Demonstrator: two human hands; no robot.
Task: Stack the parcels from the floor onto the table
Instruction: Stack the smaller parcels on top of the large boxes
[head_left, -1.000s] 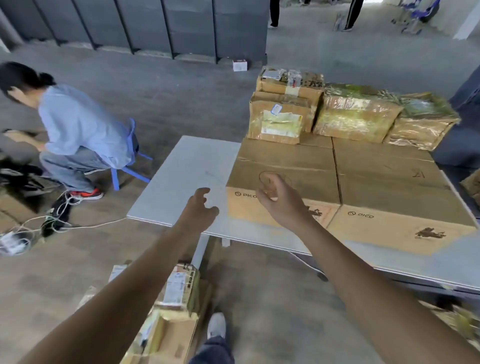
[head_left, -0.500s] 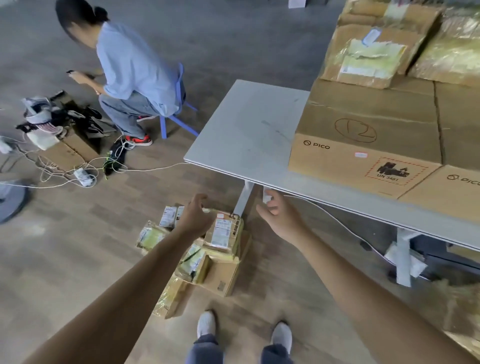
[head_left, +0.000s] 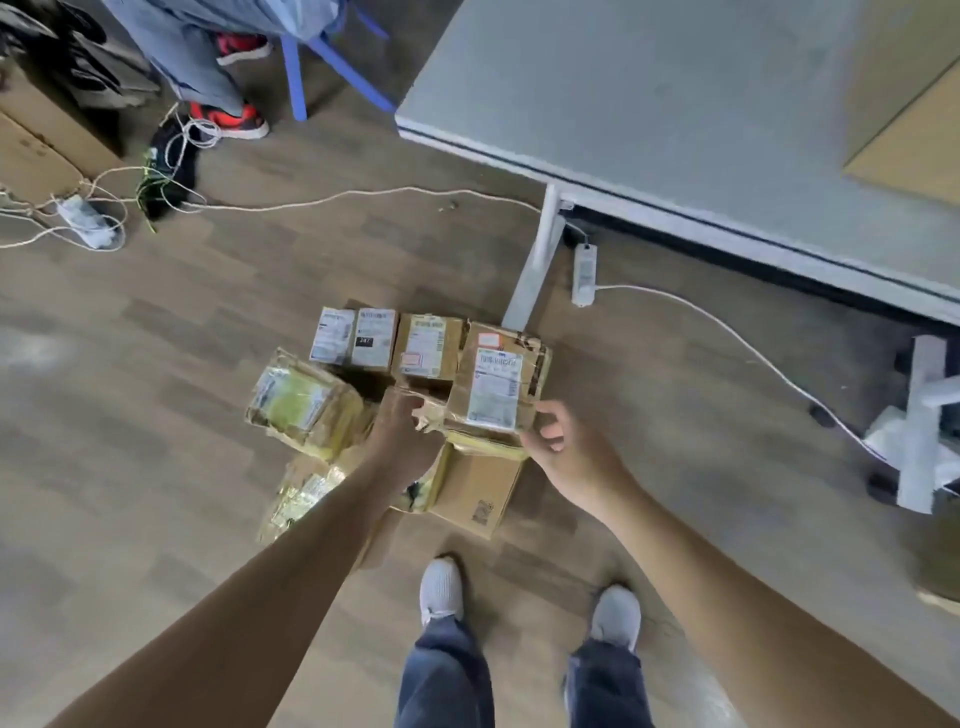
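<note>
A pile of several parcels lies on the wooden floor just ahead of my feet. On top sits a taped brown parcel with a white label (head_left: 493, 389). My left hand (head_left: 402, 441) curls its fingers over that parcel's left edge. Spread fingers of my right hand (head_left: 558, 447) touch its near right corner. Around it lie a yellow-taped parcel (head_left: 298, 405), small labelled parcels (head_left: 358, 338) behind, and a plain brown box (head_left: 480, 493) underneath. The grey table (head_left: 675, 104) stands at the upper right, with a large cardboard box (head_left: 914, 130) on its far right.
The white table leg (head_left: 535, 260) stands right behind the pile, with a power strip (head_left: 584, 273) and its cable on the floor beside it. A seated person's legs and red shoes (head_left: 228, 119) and a blue stool (head_left: 332, 62) are at the upper left, near tangled cables (head_left: 83, 223).
My view has swung down from the tabletop to the floor. Both hands have dropped from near the table edge to the labelled parcel on top of the pile.
</note>
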